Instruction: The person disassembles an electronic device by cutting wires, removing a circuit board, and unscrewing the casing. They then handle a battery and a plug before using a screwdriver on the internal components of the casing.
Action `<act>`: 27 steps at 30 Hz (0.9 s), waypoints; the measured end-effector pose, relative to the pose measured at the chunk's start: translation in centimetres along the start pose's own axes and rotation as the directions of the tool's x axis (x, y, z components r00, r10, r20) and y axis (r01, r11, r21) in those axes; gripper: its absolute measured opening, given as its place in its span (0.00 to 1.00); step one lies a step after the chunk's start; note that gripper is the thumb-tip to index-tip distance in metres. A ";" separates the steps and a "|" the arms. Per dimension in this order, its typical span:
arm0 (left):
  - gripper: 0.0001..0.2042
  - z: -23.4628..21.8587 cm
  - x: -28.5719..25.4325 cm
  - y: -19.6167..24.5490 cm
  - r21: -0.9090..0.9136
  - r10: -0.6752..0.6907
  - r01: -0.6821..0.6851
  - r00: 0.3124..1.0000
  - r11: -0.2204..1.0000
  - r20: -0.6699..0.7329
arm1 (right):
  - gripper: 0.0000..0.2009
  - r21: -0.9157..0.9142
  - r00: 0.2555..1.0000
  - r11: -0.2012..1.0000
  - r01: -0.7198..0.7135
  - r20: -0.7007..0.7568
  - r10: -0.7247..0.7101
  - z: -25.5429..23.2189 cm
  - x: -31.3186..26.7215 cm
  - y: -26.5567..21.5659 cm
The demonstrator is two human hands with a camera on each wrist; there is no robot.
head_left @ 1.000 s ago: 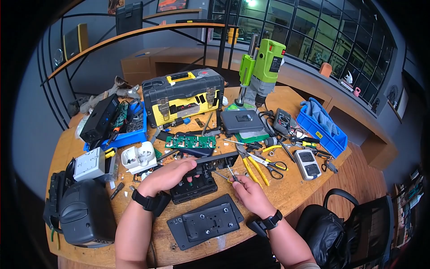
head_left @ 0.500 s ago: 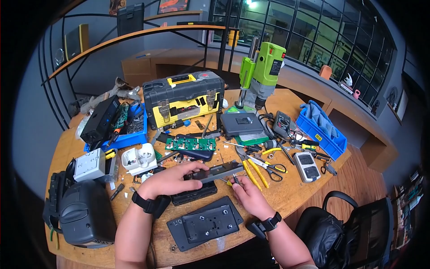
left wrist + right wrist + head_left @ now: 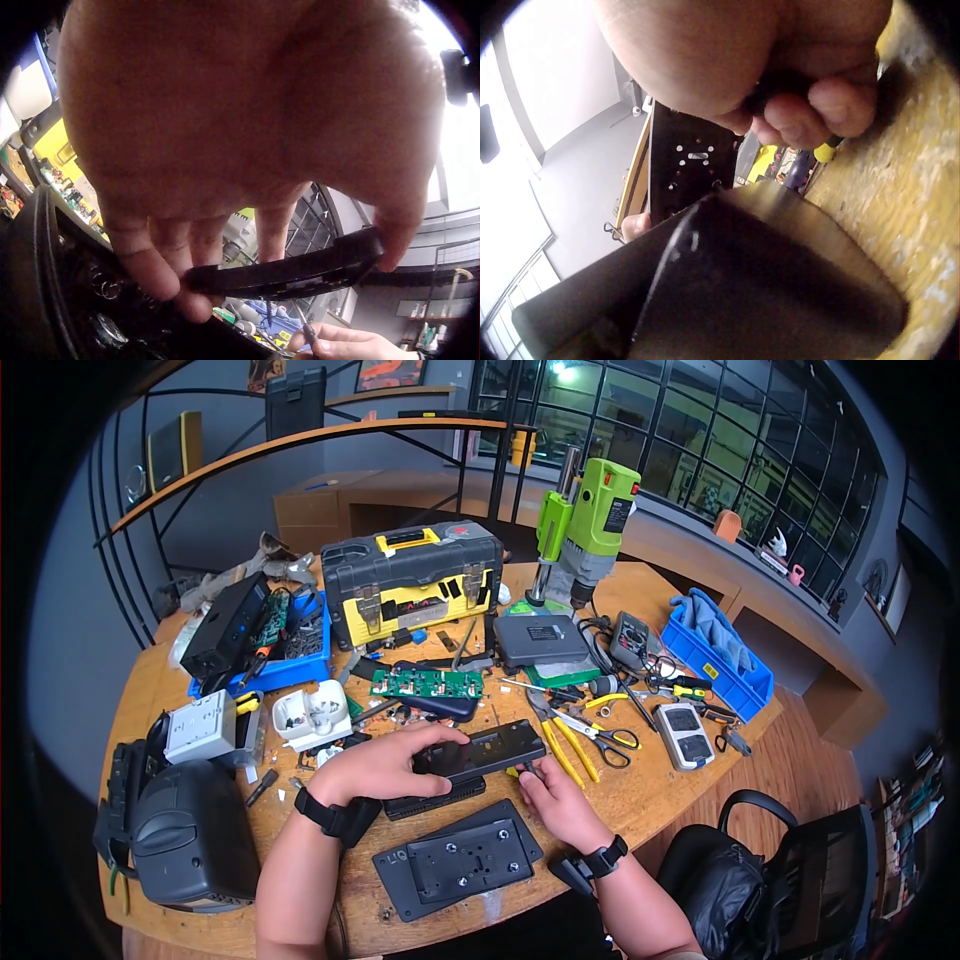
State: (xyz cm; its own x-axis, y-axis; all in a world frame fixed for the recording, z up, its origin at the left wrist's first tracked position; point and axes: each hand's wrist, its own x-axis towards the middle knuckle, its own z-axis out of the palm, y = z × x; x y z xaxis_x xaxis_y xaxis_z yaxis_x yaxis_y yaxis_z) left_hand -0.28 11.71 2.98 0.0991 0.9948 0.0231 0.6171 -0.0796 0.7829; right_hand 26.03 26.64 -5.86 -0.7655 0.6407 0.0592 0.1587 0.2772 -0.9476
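My left hand [image 3: 385, 762] holds a flat black plastic panel [image 3: 485, 750] by its left end, thumb on the near edge and fingers on the far one. In the right wrist view the panel [image 3: 694, 154] shows a slot and several small holes. Pinched in my right hand [image 3: 558, 800] is a screwdriver [image 3: 309, 334], its thin shaft pointing at the panel's underside in the left wrist view. The panel mostly hides the shaft in the head view. Below the panel lies a black housing [image 3: 440, 801], partly covered. Nearer me rests a black mounting plate [image 3: 425, 875] with several bolts.
Yellow-handled pliers [image 3: 570, 750] and scissors [image 3: 612, 743] lie right of my hands. Behind are a green circuit board [image 3: 425, 683], a toolbox [image 3: 415, 585] and a green drill press [image 3: 595, 515]. A black case [image 3: 195, 840] stands at left, a blue bin [image 3: 725, 685] at far right.
The left hand has turned the panel from standing on edge to lying flatter, broad face up, over the housing. The right hand stays close by; the panel now covers most of the screwdriver.
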 end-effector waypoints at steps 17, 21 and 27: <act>0.33 -0.1 -0.2 0.0 -0.079 -0.023 0.026 0.999 0.997 0.044 | 0.12 0.222 0.997 0.972 -0.078 0.043 0.070 0.1 -0.4 -1.5; 0.33 -0.3 -0.2 0.2 -0.091 -0.042 0.046 0.998 0.995 0.044 | 0.13 0.201 0.998 0.977 -0.069 0.010 0.068 0.2 -0.3 -1.3; 0.30 -0.2 -0.2 0.2 -0.069 -0.018 0.020 1.000 0.997 0.026 | 0.14 0.147 0.999 0.989 -0.016 -0.042 0.022 0.2 -0.2 -0.7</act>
State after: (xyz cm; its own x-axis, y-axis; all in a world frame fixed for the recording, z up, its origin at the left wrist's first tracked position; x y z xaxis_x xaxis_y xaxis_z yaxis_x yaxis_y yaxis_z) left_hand -0.40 11.53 3.24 0.1081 0.9941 -0.0070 0.5632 -0.0555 0.8245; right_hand 25.96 26.21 -5.27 -0.7349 0.6762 0.0513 0.0775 0.1589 -0.9843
